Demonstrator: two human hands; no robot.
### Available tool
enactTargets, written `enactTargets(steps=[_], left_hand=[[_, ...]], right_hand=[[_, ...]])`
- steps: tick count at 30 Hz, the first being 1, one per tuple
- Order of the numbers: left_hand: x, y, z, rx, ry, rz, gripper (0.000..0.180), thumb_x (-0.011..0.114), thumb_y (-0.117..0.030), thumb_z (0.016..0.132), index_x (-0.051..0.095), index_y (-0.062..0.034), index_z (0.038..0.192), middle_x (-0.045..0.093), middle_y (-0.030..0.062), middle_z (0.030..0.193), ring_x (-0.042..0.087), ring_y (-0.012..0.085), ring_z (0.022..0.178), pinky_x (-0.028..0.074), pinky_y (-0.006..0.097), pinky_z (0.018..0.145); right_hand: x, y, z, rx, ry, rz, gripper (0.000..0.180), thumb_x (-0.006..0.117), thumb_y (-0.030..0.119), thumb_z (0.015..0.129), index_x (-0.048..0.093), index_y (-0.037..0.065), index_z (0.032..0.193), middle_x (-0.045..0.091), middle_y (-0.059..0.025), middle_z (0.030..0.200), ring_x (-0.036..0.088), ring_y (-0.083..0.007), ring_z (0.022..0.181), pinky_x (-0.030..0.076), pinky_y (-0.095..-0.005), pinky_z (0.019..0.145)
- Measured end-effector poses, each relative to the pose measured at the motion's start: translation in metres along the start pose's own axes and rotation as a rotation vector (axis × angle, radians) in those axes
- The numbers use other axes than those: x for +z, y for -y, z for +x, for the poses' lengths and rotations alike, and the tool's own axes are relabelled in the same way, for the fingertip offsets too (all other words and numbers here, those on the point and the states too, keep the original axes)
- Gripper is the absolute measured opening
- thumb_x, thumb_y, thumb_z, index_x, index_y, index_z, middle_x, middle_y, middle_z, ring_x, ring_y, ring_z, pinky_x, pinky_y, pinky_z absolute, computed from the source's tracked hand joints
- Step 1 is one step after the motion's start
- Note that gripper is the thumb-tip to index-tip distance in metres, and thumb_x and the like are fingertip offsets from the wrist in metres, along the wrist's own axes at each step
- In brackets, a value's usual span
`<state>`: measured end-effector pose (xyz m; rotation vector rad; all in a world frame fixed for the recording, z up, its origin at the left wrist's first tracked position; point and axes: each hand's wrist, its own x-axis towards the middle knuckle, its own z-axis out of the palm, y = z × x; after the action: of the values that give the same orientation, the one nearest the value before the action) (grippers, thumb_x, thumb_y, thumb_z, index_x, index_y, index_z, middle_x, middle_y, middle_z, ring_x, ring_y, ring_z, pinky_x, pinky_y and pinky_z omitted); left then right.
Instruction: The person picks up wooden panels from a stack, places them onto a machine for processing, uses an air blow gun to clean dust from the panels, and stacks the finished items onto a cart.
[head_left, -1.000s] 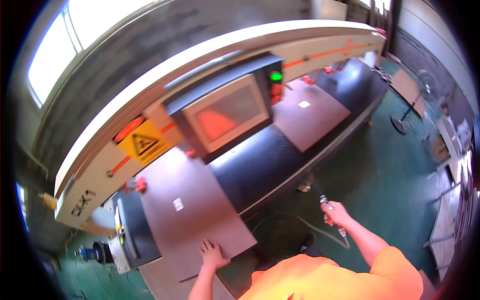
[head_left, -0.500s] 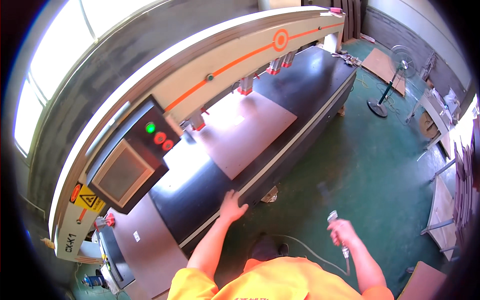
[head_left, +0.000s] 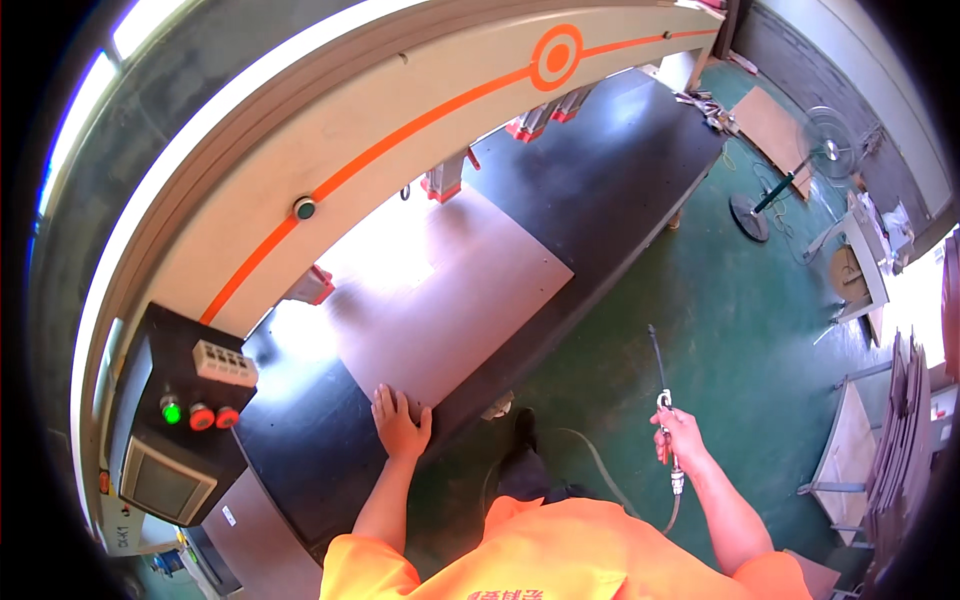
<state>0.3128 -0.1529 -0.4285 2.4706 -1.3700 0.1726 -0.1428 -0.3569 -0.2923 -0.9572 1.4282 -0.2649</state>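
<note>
Board: flat brown rectangular wooden board (head_left: 445,300), lying on the black machine bed (head_left: 590,190), long axis from about 7 o'clock up toward 1 o'clock, far end under the cream gantry beam with the orange stripe (head_left: 400,130).
Left hand: left hand (head_left: 400,425), fingers spread wide and flat, palm down, resting on the near corner of the board at the bed's front edge; nothing gripped.
Board from left hand: main body at roughly 1 o'clock from the palm, touching under the fingertips.
Right hand: right hand (head_left: 680,438), closed around the grip of a slim metal air blow gun (head_left: 663,395); black nozzle pointing up to 12 o'clock, hose (head_left: 610,475) trailing from the bottom toward 7 o'clock.
Right hand to board: well apart, out over the green floor (head_left: 760,330); board at about 10 o'clock from it.
Nearer hand: left, already in contact.
Control box: black panel with green and red buttons (head_left: 195,412), at 9 o'clock from the left hand, untouched.
</note>
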Motion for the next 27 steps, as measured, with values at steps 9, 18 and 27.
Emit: enactTargets(steps=[9,18,27], left_hand=[[-0.032,-0.146,-0.037,0.092,0.401,-0.200,0.064,0.072,-0.045,0.068,0.059,-0.0065,0.118,0.044,0.0233,0.137,0.044,0.0421,0.122,0.035,0.057,0.095],[-0.042,-0.126,0.060,0.179,0.722,0.118,0.083,0.080,-0.043,0.063,0.051,-0.0192,0.137,0.017,0.0177,0.158,0.010,0.0448,0.145,0.019,0.069,0.109],[-0.014,-0.187,0.028,-0.224,0.570,0.070,0.082,0.083,-0.048,0.058,0.057,-0.0215,0.131,0.022,0.0170,0.156,0.017,0.0505,0.141,0.027,0.072,0.102]], right_hand=[[0.037,0.057,0.098,0.023,0.304,-0.410,0.027,0.059,0.030,0.096,0.059,0.003,0.094,0.056,-0.0045,0.057,0.055,-0.0132,0.042,0.043,-0.0270,0.038],[0.032,0.118,0.212,-0.081,0.416,-0.370,0.024,0.057,0.022,0.096,0.053,0.003,0.111,0.057,-0.0068,0.059,0.055,-0.0152,0.043,0.042,-0.0279,0.037],[0.102,0.200,0.269,-0.287,0.489,-0.607,0.057,0.064,0.029,0.089,0.045,0.001,0.134,0.059,-0.0068,0.061,0.056,-0.0146,0.044,0.043,-0.0294,0.039]])
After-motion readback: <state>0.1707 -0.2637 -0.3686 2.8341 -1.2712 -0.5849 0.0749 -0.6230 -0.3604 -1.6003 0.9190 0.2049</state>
